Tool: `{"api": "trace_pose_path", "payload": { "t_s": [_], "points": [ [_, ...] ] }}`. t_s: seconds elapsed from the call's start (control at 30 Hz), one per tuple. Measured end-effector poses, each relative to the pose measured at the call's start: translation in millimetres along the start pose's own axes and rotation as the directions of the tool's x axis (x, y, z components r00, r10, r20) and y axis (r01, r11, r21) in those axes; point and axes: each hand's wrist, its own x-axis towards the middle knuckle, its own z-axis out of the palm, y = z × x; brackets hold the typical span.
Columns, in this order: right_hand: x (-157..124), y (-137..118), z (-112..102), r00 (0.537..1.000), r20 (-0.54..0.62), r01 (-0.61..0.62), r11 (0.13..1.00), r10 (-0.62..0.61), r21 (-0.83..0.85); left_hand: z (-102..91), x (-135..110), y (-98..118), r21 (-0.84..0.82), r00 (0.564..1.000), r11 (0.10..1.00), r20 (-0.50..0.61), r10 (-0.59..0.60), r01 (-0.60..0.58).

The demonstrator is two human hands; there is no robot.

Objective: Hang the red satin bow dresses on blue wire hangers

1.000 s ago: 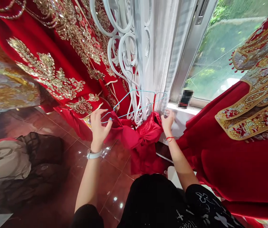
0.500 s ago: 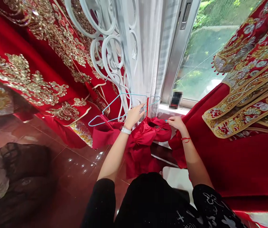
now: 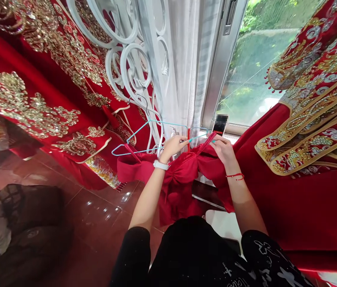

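Observation:
A plain red satin dress [image 3: 180, 179] with a bow at its front hangs from a light blue wire hanger [image 3: 138, 137] hooked on a white scrollwork rack [image 3: 132, 67]. My left hand [image 3: 173, 146], with a white watch on the wrist, is closed on the hanger's lower wire at the dress's thin red strap. Just to the right, my right hand [image 3: 222, 149], a red string round its wrist, pinches the other red strap [image 3: 208, 141] against the hanger's right end.
Red gowns with gold embroidery [image 3: 37, 99] hang at the left, another embroidered red gown [image 3: 312, 131] at the right. A white curtain [image 3: 183, 63] and a window frame [image 3: 220, 63] stand behind. The floor is glossy dark red tile [image 3: 96, 215]. Dark fabric lies at bottom left.
My left hand came from the hanger's left end to its middle, and my right hand rose from the dress top, lifting the strap up to the hanger's right end.

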Motion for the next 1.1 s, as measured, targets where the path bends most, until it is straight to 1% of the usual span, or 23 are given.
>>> {"api": "trace_pose_path", "payload": {
  "t_s": [0.07, 0.1, 0.13, 0.17, 0.23, 0.3, 0.33, 0.4, 0.47, 0.6, 0.63, 0.7, 0.77, 0.8, 0.83, 0.87, 0.9, 0.93, 0.97, 1.0, 1.03, 1.07, 1.1],
  "points": [
    [3.2, -3.6, 8.6, 0.985, -0.074, 0.155, 0.987, -0.158, -0.037, 0.3, -0.8, 1.3, 0.037, 1.0, 0.999, 0.012, -0.006, 0.005],
    [6.4, -7.2, 13.1, 0.974, -0.086, 0.204, 0.976, -0.21, -0.078, 0.1, -1.3, 2.1, 0.056, 1.0, 0.998, 0.017, -0.011, 0.01],
    [10.6, -11.9, 17.7, 0.967, -0.07, 0.236, 0.964, -0.246, -0.126, -0.3, -1.7, 3.0, 0.065, 1.0, 0.998, 0.02, -0.016, 0.015],
    [15.7, -17.5, 22.6, 0.964, -0.026, 0.254, 0.95, -0.263, -0.179, -0.9, -2.0, 4.0, 0.068, 1.0, 0.998, 0.023, -0.019, 0.017],
    [26.9, -29.6, 33.2, 0.963, 0.116, 0.267, 0.92, -0.244, -0.287, -2.1, -2.1, 6.5, 0.067, 0.999, 0.998, 0.034, -0.012, 0.01],
    [36.5, -40.1, 45.2, 0.95, 0.252, 0.272, 0.884, -0.184, -0.379, -2.4, -1.7, 9.9, 0.079, 0.999, 0.997, 0.045, -0.003, -0.001],
    [39.7, -43.9, 51.3, 0.942, 0.298, 0.275, 0.867, -0.156, -0.415, -2.0, -1.5, 11.8, 0.091, 0.999, 0.996, 0.046, -0.001, -0.003],
    [42.2, -48.4, 62.4, 0.929, 0.345, 0.294, 0.834, -0.135, -0.466, 0.1, -1.8, 15.2, 0.12, 0.999, 0.993, 0.035, -0.011, 0.006],
    [40.2, -49.8, 69.8, 0.916, 0.373, 0.336, 0.791, -0.149, -0.511, 3.6, -3.0, 16.6, 0.149, 0.999, 0.988, 0.006, -0.036, 0.034],
    [29.7, -47.7, 73.4, 0.86, 0.491, 0.448, 0.663, -0.138, -0.6, 10.7, -4.4, 11.6, 0.199, 0.991, 0.972, -0.074, -0.109, 0.122],
    [26.5, -46.4, 73.4, 0.854, 0.499, 0.469, 0.638, -0.15, -0.611, 11.3, -4.3, 9.5, 0.194, 0.989, 0.972, -0.089, -0.114, 0.13],
    [19.0, -43.0, 74.4, 0.855, 0.462, 0.501, 0.601, -0.234, -0.623, 10.4, -5.7, 5.9, 0.14, 0.99, 0.986, -0.118, -0.077, 0.094],
    [8.2, -38.3, 77.7, 0.856, 0.366, 0.516, 0.573, -0.364, -0.637, 6.4, -13.6, 3.6, 0.037, 0.982, 0.999, -0.19, 0.006, 0.001],
    [1.2, -35.2, 80.4, 0.851, 0.308, 0.515, 0.567, -0.425, -0.643, 3.6, -21.7, 2.2, -0.017, 0.966, 0.999, -0.255, 0.039, -0.044],
    [-6.7, -31.6, 83.9, 0.845, 0.248, 0.51, 0.571, -0.474, -0.643, 0.5, -33.1, -0.2, -0.06, 0.941, 0.995, -0.335, 0.057, -0.081],
    [-15.3, -27.2, 88.3, 0.84, 0.195, 0.502, 0.589, -0.507, -0.633, -2.8, -47.7, -4.3, -0.09, 0.903, 0.991, -0.425, 0.056, -0.104],
    [-24.0, -22.1, 93.8, 0.841, 0.158, 0.496, 0.621, -0.517, -0.607, -6.4, -65.1, -10.9, -0.108, 0.852, 0.989, -0.523, 0.032, -0.104],
    [-32.3, -16.2, 100.8, 0.85, 0.151, 0.493, 0.66, -0.505, -0.567, -10.2, -84.4, -20.7, -0.113, 0.788, 0.989, -0.616, 0.004, -0.093],
    [-39.6, -9.6, 109.6, 0.863, 0.183, 0.492, 0.702, -0.47, -0.515, -14.8, -104.3, -34.0, -0.125, 0.693, 0.99, -0.719, -0.049, -0.06],
    [-45.3, -2.4, 120.5, 0.872, 0.251, 0.489, 0.743, -0.42, -0.457, -20.3, -123.7, -50.4, -0.143, 0.568, 0.99, -0.815, -0.116, -0.004],
    [-49.2, 5.2, 133.7, 0.867, 0.346, 0.483, 0.779, -0.359, -0.401, -26.9, -141.4, -69.5, -0.175, 0.439, 0.983, -0.88, -0.183, 0.059],
    [-51.0, 13.1, 149.2, 0.844, 0.445, 0.474, 0.806, -0.3, -0.356, -34.5, -156.3, -90.2, -0.224, 0.339, 0.969, -0.908, -0.246, 0.102],
    [-50.9, 21.0, 166.6, 0.811, 0.53, 0.466, 0.822, -0.248, -0.328, -42.9, -168.0, -111.1, -0.279, 0.32, 0.952, -0.897, -0.304, 0.122]
  ]
}}
